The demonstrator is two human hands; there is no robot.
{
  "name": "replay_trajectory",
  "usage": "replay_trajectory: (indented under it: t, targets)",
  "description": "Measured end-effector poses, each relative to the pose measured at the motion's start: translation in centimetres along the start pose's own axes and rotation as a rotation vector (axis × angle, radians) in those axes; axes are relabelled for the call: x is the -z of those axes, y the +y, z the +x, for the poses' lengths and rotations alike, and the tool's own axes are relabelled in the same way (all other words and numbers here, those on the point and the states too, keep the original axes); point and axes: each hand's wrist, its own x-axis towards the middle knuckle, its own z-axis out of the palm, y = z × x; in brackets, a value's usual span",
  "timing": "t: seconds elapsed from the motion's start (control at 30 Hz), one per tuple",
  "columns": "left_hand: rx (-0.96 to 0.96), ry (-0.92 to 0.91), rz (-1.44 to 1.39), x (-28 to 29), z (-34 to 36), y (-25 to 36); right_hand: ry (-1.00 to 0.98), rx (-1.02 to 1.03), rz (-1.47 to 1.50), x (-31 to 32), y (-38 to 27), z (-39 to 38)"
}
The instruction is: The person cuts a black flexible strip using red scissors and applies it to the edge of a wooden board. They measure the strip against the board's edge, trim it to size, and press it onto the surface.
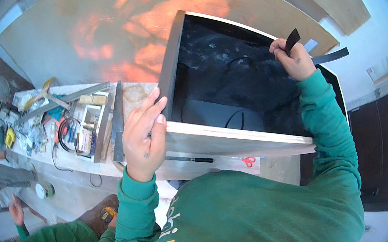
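Right hand (295, 62) is pinching a black strip (332, 56) by the open box (238, 137)'s far edge; left hand (143, 136), fingers extended, is touching its near-left corner.

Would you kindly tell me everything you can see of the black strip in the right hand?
The black strip looks narrow, flat and flexible, perhaps plastic or rubber. The right hand grips it near the far edge of the dark-lined box. One free end sticks up from the fist; another length juts right beyond the wrist. The hand hides whether these join as one piece.
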Motion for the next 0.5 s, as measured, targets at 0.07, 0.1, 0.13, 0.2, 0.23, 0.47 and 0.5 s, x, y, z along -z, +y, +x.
replay_trajectory:
  t: [0.07,0.1,0.13,0.2,0.23,0.47,0.5]
  targets:
    - [0.001,-0.011,-0.026,-0.2,0.0,-0.1,-0.131,-0.098,-0.028,1.5,0.2,-2.1]
    - [0.007,0.006,-0.020,-0.4,-0.1,0.0,-0.190,-0.102,-0.075,2.2,0.4,-3.2]
    - [0.015,0.021,-0.013,-0.6,-0.2,0.2,-0.253,-0.108,-0.120,2.6,0.8,-4.1]
    - [-0.015,0.033,0.003,-0.9,-0.2,0.1,-0.224,-0.147,-0.139,3.1,1.7,-5.4]
    - [0.032,0.019,-0.027,-1.0,-0.4,-0.1,-0.207,-0.170,-0.152,3.4,2.2,-6.2]
    - [0.018,0.028,-0.069,-1.9,-0.6,-0.7,-0.030,-0.095,0.139,3.1,7.2,-7.0]
    - [0.027,0.023,-0.061,-1.9,-0.6,-0.6,-0.075,-0.144,0.158,3.2,7.6,-6.9]
